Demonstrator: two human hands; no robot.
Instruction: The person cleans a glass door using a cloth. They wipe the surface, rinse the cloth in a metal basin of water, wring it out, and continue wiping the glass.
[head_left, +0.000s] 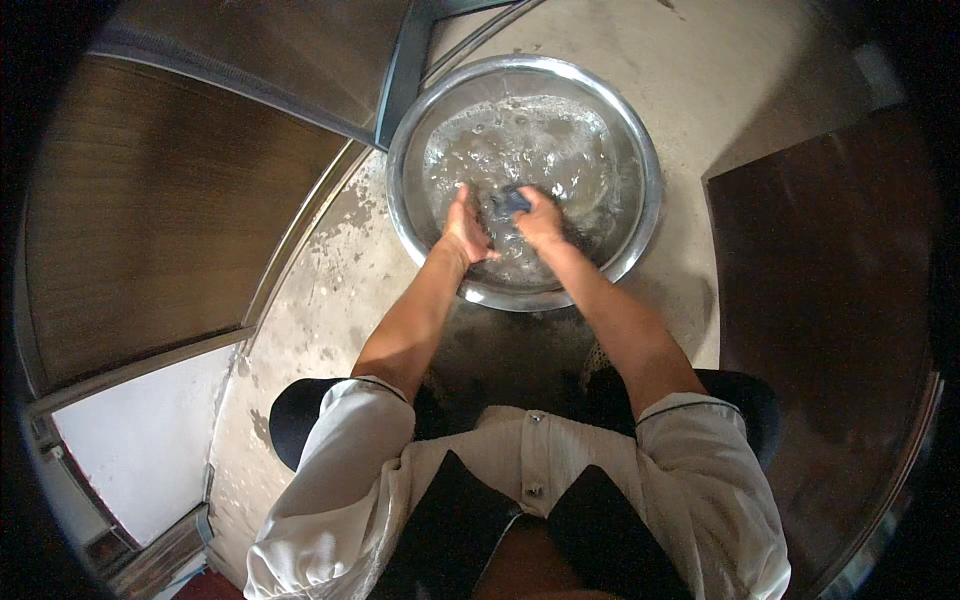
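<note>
A wide round metal basin (651, 180) stands on the floor before me, holding sudsy water. Inside it, near the middle, my right hand (541, 217) grips a small dark blue item (514, 201), blurred and partly in the water; it looks like cloth, but I cannot tell for certain. To the left of it, my left hand (468, 225) is held with its fingers apart and nothing visible in it, just at the water's surface. A gap of water separates the two hands. Both forearms cross the near rim of the basin.
A brown panelled door or screen (165, 225) in a frame stands on the left, its post close to the basin's upper left rim. On the right is a large dark brown flat piece (817, 285). The concrete floor (322, 292) has wet marks. A pipe or rail (480, 37) runs behind the basin.
</note>
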